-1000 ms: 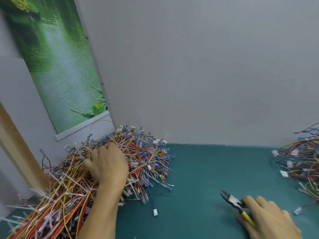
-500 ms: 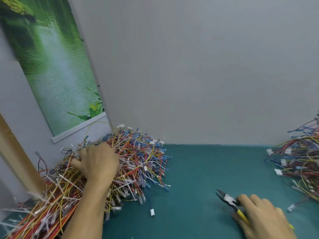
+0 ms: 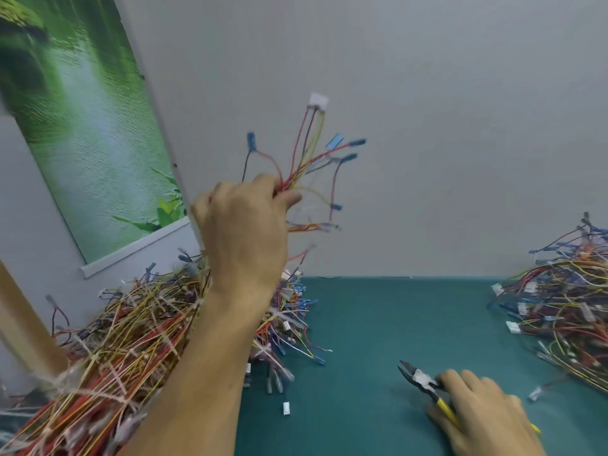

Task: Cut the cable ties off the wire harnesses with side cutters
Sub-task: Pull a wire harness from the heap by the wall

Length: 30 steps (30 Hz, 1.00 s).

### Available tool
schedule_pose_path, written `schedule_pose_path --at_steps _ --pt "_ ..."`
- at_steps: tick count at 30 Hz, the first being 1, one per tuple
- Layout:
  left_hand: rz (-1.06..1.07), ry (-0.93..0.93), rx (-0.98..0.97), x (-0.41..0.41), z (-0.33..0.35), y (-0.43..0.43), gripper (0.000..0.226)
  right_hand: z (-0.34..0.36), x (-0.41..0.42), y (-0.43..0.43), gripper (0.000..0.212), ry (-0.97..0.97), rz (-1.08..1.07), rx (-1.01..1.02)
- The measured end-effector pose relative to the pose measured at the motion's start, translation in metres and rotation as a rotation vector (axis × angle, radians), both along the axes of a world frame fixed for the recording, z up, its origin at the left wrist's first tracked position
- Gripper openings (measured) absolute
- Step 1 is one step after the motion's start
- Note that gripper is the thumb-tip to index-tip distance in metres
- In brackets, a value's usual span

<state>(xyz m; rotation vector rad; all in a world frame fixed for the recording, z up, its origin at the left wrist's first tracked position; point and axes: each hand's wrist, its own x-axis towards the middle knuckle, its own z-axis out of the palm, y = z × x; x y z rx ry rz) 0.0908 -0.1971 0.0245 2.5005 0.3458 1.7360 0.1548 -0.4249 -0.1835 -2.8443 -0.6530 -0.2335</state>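
Red-yellow harness (image 3: pixel 294 176) in left hand (image 3: pixel 243 232)

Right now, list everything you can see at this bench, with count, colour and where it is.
left harness pile: one, red, yellow and blue wires, left end of the mat
right harness pile: one, same mixed colours, right edge of the mat
raised harness: one, red and yellow wires, blue terminals, white connector, held above the left harness pile
side cutters: one, yellow handles, on the mat, front right
loose connector: one, white, on the mat by the left harness pile
mat: one, teal, work surface
wall: one, grey, behind the mat
poster: one, green, upper left
left hand: grips the raised harness
right hand: holds the side cutters
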Motion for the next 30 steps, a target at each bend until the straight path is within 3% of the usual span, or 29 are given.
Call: schedule_pose_path --at_steps 5,9,11,14,16,18,23,28,30 --pt "0.032 -0.227 0.145 0.016 0.022 -0.004 0.025 0.001 0.000 0.001 0.034 -0.001 0.014 0.033" --pt "0.077 0.275 -0.046 0.038 0.009 0.016 0.022 0.010 -0.004 -0.001 0.026 0.044 0.006 0.050" --pt "0.056 0.272 -0.010 0.039 -0.006 0.017 0.023 0.022 -0.007 -0.002 0.020 0.100 -0.025 0.239" --pt "-0.123 0.251 -0.059 0.035 -0.031 0.001 0.019 0.044 -0.006 -0.005 0.018 0.253 -0.055 0.878" --pt "-0.218 0.338 -0.103 0.037 -0.047 -0.014 0.018 0.064 -0.010 0.004 0.018 0.462 0.012 1.261" --pt "-0.262 0.407 -0.095 0.038 -0.065 -0.032 0.018 0.080 -0.015 0.020 0.017 0.723 0.048 1.504" --pt "-0.307 0.431 -0.015 0.034 -0.104 -0.059 0.010 0.105 -0.008 0.053 0.028 1.157 -0.009 1.739" --pt "-0.311 0.571 0.223 0.016 -0.116 -0.055 0.018 0.096 0.003 0.065 0.014 1.217 -0.207 1.752" --pt "-0.389 0.521 0.191 0.011 -0.114 -0.050 0.022 0.090 0.005 0.069 0.010 1.158 -0.224 1.752"
